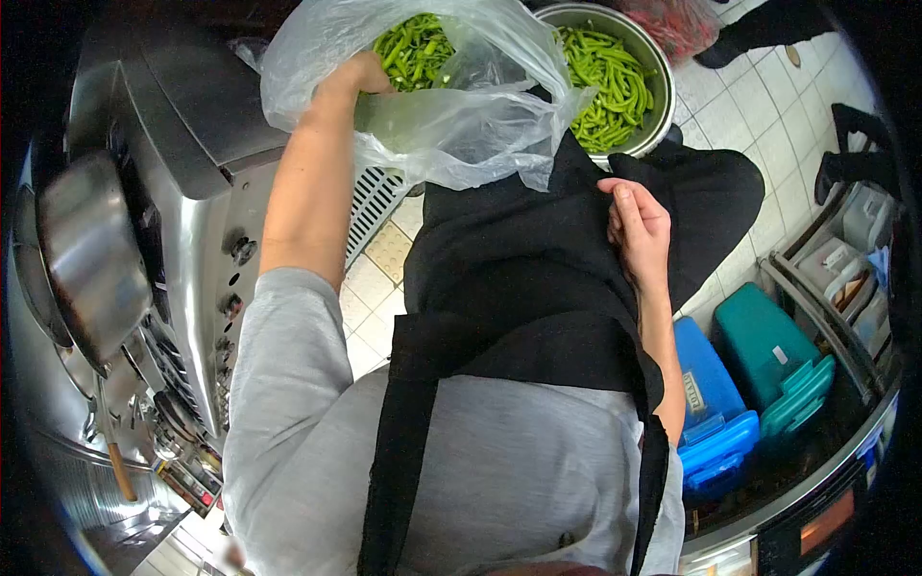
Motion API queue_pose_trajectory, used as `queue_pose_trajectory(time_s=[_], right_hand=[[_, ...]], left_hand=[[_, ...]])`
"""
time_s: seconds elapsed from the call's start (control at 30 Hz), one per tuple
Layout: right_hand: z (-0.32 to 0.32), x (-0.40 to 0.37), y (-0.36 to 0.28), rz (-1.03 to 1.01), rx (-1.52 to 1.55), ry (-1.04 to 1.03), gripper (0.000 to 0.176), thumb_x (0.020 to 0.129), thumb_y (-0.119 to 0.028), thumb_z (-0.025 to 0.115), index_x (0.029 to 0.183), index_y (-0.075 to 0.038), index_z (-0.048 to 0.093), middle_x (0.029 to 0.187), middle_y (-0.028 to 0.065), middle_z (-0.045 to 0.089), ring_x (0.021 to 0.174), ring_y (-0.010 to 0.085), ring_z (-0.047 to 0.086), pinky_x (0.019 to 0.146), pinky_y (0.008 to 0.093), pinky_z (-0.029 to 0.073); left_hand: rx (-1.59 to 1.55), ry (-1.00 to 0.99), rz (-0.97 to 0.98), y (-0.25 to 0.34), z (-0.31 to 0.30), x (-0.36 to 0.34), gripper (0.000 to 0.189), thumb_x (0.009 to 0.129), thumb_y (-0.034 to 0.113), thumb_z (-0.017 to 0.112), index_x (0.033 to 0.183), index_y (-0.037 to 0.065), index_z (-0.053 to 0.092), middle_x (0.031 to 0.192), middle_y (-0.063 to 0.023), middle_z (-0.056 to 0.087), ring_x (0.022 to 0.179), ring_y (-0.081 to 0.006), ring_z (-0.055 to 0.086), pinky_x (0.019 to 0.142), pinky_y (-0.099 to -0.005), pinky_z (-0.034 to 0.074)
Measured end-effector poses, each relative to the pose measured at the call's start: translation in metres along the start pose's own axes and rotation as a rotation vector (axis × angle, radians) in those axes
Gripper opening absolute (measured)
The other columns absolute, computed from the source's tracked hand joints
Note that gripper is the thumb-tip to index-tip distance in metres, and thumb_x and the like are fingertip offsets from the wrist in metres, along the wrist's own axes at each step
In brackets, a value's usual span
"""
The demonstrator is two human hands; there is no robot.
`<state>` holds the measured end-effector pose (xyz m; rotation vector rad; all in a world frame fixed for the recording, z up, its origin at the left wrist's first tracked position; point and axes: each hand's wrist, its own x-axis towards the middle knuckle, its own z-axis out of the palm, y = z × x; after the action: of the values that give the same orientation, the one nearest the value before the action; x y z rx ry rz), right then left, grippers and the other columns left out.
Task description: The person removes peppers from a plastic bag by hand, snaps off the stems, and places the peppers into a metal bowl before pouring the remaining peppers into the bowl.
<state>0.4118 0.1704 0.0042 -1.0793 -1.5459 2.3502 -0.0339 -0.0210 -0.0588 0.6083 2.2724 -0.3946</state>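
Observation:
My left hand (360, 75) reaches into the mouth of a clear plastic bag (451, 144). Its fingers are mostly hidden there, beside a heap of slender green pods (415, 50), which look like green beans or thin peppers. To the right of the bag, a round steel pot (661, 96) holds more pods (610, 86) of the same kind. My right hand (639, 219) is closed over my black apron (519, 250), thumb pressed to the curled fingers. Whether anything small is pinched in it cannot be made out.
A steel cooker with knobs (243, 252) stands at left, with a large pan (94, 259) beyond it. Blue (706, 384) and green bins (768, 346) lie at right. Another person's shoes (715, 53) and a red net sack (672, 24) show at the top right.

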Motion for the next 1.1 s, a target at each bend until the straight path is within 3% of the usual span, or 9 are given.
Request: queue_pose_trajectory(time_s=[0.23,0.43,0.53,0.63,0.8,0.9,0.93,1.03,1.1], right_hand=[[0.001,0.006,0.003,0.036,-0.023,0.005,0.027,0.102,-0.026,0.055,0.109,-0.003,0.067,0.063,-0.0099,0.043,0.051,0.0003,0.034,0.046,0.0193,0.026],[0.003,0.013,0.004,0.063,-0.085,0.006,0.028,0.102,-0.027,0.055,0.107,-0.003,0.069,0.064,-0.01,0.044,0.052,0.0009,0.034,0.047,0.02,0.026],[0.003,0.014,0.008,0.05,-0.097,-0.016,0.028,0.102,-0.027,0.056,0.107,-0.003,0.069,0.064,-0.0099,0.045,0.052,0.0013,0.035,0.048,0.0203,0.027],[0.001,0.013,0.006,0.067,-0.106,-0.013,0.028,0.102,-0.028,0.056,0.107,-0.003,0.069,0.064,-0.0098,0.045,0.053,0.0013,0.035,0.048,0.0202,0.027],[0.001,0.015,0.007,0.041,-0.086,-0.018,0.028,0.102,-0.027,0.056,0.106,-0.003,0.069,0.064,-0.0103,0.044,0.052,0.0007,0.035,0.047,0.0197,0.028],[0.0,0.016,0.008,0.066,-0.091,-0.049,0.029,0.102,-0.028,0.055,0.108,-0.003,0.068,0.065,-0.0096,0.042,0.052,0.0008,0.034,0.048,0.0193,0.028],[0.0,0.016,0.008,0.063,-0.089,-0.054,0.029,0.102,-0.028,0.055,0.108,-0.003,0.068,0.065,-0.0096,0.042,0.052,0.0008,0.034,0.048,0.0193,0.028],[0.0,0.017,0.007,0.066,-0.12,-0.048,0.029,0.102,-0.028,0.055,0.108,-0.003,0.068,0.064,-0.0099,0.042,0.051,0.0008,0.033,0.047,0.0192,0.027],[0.0,0.016,0.007,0.048,-0.133,-0.052,0.029,0.102,-0.029,0.055,0.108,-0.004,0.068,0.063,-0.0103,0.041,0.051,0.0006,0.033,0.047,0.0192,0.026]], left_hand=[[-0.104,0.265,-0.002,-0.008,0.049,0.007,0.076,0.068,0.039,0.083,0.131,0.004,0.059,0.123,-0.0192,0.064,0.114,-0.0325,0.061,0.1,-0.0377,0.045],[-0.217,0.364,0.047,-0.018,0.06,-0.002,0.071,0.068,0.037,0.083,0.128,0.004,0.062,0.117,-0.0167,0.067,0.11,-0.0305,0.063,0.097,-0.0368,0.047],[-0.268,0.327,0.056,-0.011,0.06,0.009,0.069,0.068,0.036,0.083,0.126,0.004,0.064,0.114,-0.0155,0.069,0.108,-0.0295,0.064,0.096,-0.0363,0.048],[-0.43,-0.018,0.144,0.0,0.044,0.005,0.067,0.07,0.036,0.083,0.126,0.004,0.063,0.115,-0.0132,0.069,0.109,-0.0264,0.063,0.096,-0.0366,0.047],[-0.385,0.126,0.314,0.015,-0.006,-0.056,0.065,0.072,0.042,0.083,0.123,0.006,0.065,0.114,-0.0122,0.069,0.106,-0.0246,0.063,0.094,-0.0382,0.047],[-0.475,0.333,0.24,0.033,-0.027,-0.082,0.069,0.073,0.047,0.082,0.129,0.01,0.062,0.125,-0.0144,0.064,0.115,-0.0266,0.058,0.098,-0.0433,0.044],[-0.732,0.291,0.023,0.037,-0.037,-0.076,0.073,0.075,0.048,0.08,0.133,0.011,0.058,0.132,-0.015,0.059,0.121,-0.0292,0.054,0.101,-0.0468,0.041],[-0.864,0.359,-0.1,0.047,-0.031,-0.082,0.079,0.078,0.053,0.074,0.142,0.013,0.049,0.146,-0.0154,0.046,0.134,-0.0353,0.042,0.106,-0.0543,0.035],[-0.79,0.428,-0.063,0.046,-0.025,-0.08,0.08,0.079,0.055,0.073,0.142,0.014,0.048,0.147,-0.0171,0.045,0.135,-0.0367,0.04,0.104,-0.0563,0.036]])
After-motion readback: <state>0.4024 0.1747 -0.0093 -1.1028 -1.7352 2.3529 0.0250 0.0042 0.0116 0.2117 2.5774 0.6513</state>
